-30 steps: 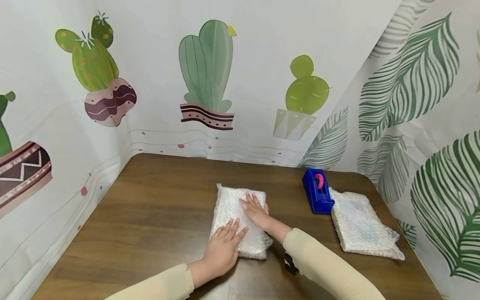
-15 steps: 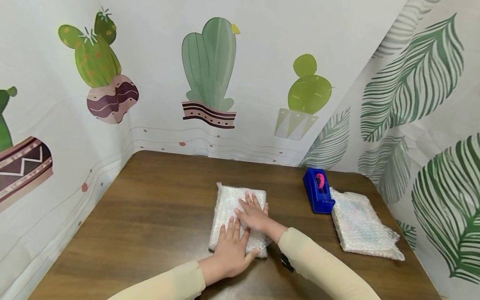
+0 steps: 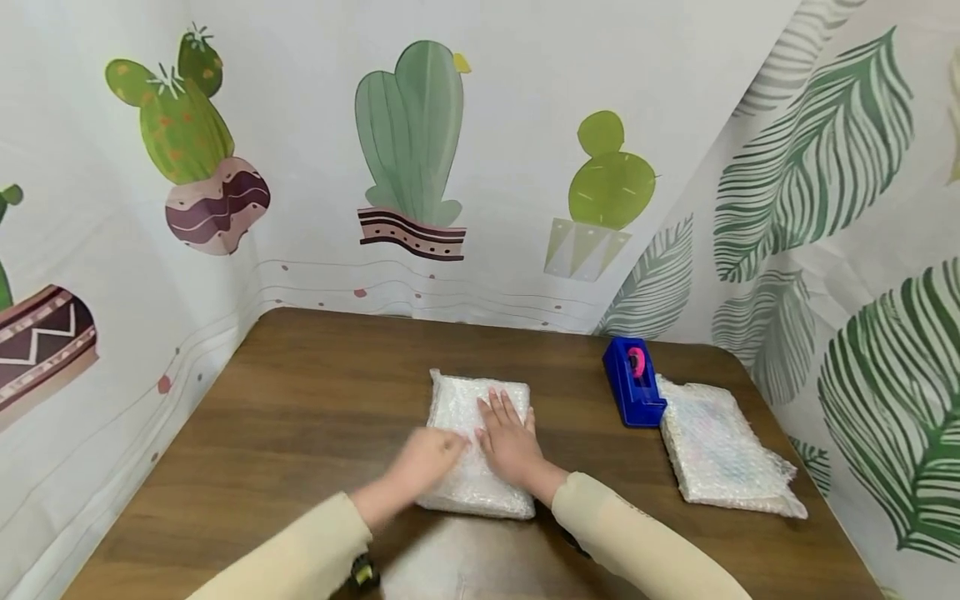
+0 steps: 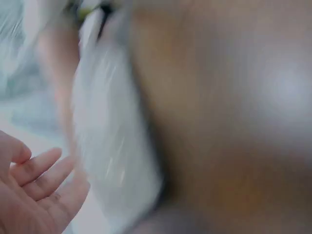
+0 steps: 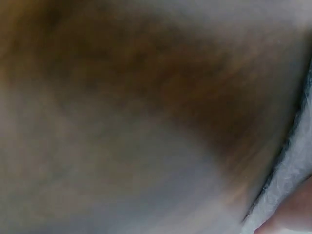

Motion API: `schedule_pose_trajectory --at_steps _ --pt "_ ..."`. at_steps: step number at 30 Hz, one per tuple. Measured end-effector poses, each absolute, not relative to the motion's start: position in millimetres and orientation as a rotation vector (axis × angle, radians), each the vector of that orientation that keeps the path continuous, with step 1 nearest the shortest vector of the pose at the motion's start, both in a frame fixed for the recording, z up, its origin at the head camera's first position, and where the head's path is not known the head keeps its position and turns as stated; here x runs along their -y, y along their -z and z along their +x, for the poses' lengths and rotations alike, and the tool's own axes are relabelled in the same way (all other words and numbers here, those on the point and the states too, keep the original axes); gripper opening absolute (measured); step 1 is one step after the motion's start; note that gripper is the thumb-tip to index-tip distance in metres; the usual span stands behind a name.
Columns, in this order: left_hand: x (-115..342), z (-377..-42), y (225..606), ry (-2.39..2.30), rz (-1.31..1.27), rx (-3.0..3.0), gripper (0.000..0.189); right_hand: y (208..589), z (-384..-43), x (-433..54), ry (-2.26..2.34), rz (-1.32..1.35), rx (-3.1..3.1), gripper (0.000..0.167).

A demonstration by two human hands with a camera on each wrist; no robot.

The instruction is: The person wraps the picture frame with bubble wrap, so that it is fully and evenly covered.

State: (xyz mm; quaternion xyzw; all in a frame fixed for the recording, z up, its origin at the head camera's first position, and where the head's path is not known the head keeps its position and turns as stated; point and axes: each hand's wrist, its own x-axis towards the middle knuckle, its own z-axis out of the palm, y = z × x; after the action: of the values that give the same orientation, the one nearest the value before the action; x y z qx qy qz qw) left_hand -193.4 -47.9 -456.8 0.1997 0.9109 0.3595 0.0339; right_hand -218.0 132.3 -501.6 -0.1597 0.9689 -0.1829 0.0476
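A flat packet in bubble wrap (image 3: 459,402) lies on the brown table (image 3: 300,400) in front of the person. Spread flat across its right half, the right hand (image 3: 512,442) rests on the wrap with straight fingers. The left hand (image 3: 429,458) is raised at the packet's left side, blurred in the head view, its fingers bent loosely and holding nothing. In the left wrist view that left hand (image 4: 39,195) shows its relaxed fingers beside the blurred packet (image 4: 114,131). Only a strip of the packet (image 5: 292,165) and a bit of the right hand (image 5: 295,209) appear in the right wrist view.
To the right stands a blue tape dispenser (image 3: 636,396) with a pink core. Touching its near corner is a second bubble-wrapped packet (image 3: 723,450) with faint colours inside. A white cloth (image 3: 510,167) printed with cacti and leaves hangs behind the table.
The left hand lay flat on the packet's lower part, slid right, then lifted off toward the left with its fingers bending. The right hand stays on the wrap, its wrist shifted slightly nearer.
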Motion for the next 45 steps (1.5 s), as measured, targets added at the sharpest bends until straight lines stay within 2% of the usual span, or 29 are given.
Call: schedule_pose_trajectory --at_steps 4,8,16,19,22,24,29,31,33,38,43,45 --pt "77.2 -252.1 457.0 -0.960 0.463 -2.941 0.032 503.1 -218.2 -131.2 0.538 -0.471 -2.939 0.054" --pt "92.0 -289.8 466.7 -0.744 0.487 -2.873 0.033 506.5 -215.4 -128.9 0.516 -0.471 -2.923 0.054" --pt "90.7 -312.3 466.6 -0.749 0.702 -2.804 0.006 509.4 -214.6 -127.2 0.492 -0.481 -2.955 0.051" --pt "89.0 -314.8 470.7 -0.874 0.720 -2.817 0.007 509.0 -216.2 -126.7 0.478 -0.478 -2.955 0.051" --pt "87.3 -314.5 478.7 -1.064 0.591 -2.778 0.008 506.8 -217.4 -126.1 0.473 -0.476 -2.950 0.051" --pt "85.1 -313.6 484.6 -1.264 0.419 -2.725 0.009 505.2 -217.9 -126.0 0.464 -0.469 -2.955 0.051" --pt "79.3 -306.8 493.9 -1.747 -0.076 -2.484 0.025 504.0 -217.1 -128.6 0.451 -0.448 -2.970 0.051" --pt "77.8 -303.0 494.9 -1.735 -0.132 -2.475 0.031 503.6 -216.5 -129.9 0.454 -0.445 -2.970 0.051" --pt "77.0 -300.0 494.7 -1.628 -0.065 -2.520 0.035 502.8 -216.2 -130.6 0.455 -0.448 -2.978 0.050" --pt "80.4 -300.3 497.8 -1.319 0.289 -2.701 0.040 503.0 -216.7 -131.4 0.441 -0.446 -2.981 0.050" --pt "86.5 -307.1 503.6 -1.118 0.540 -2.902 0.031 504.8 -217.2 -130.7 0.427 -0.450 -2.969 0.051" --pt "87.2 -308.9 503.6 -1.107 0.564 -2.963 0.026 504.9 -217.5 -129.5 0.425 -0.454 -2.972 0.051"
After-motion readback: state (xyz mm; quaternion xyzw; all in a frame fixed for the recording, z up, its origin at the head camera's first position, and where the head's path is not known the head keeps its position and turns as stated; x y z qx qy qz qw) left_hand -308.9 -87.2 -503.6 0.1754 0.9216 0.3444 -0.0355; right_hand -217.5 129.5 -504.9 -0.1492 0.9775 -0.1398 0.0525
